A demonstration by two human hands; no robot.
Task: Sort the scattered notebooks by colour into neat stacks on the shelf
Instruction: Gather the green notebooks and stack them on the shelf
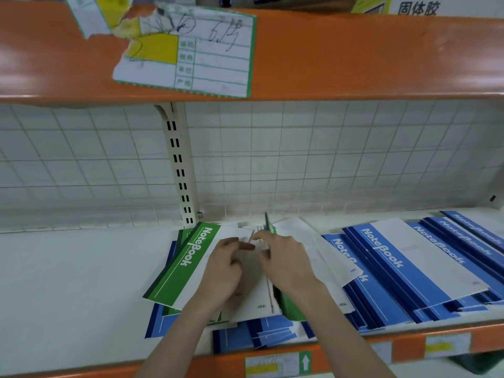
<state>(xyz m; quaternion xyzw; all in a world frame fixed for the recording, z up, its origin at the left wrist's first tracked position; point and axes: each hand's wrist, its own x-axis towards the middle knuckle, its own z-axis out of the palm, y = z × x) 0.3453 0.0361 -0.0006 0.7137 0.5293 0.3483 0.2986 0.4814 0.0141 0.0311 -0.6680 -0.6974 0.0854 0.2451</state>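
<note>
Scattered notebooks lie on the white shelf (68, 282). A green notebook (185, 263) lies slanted at the middle, on top of blue ones (256, 334). A second green notebook (291, 306) stands on edge between my hands. My left hand (226, 266) and my right hand (283, 257) both pinch the top edge of white notebook covers (253, 298) in the middle of the pile. To the right, several blue notebooks (403, 271) lie fanned out, overlapping.
An orange shelf above (354, 55) overhangs with a torn price label (191, 53). A slotted upright post (178, 165) stands behind the pile before a white grid back panel. The shelf's orange front lip (395, 347) carries price tags. The shelf's left part is bare.
</note>
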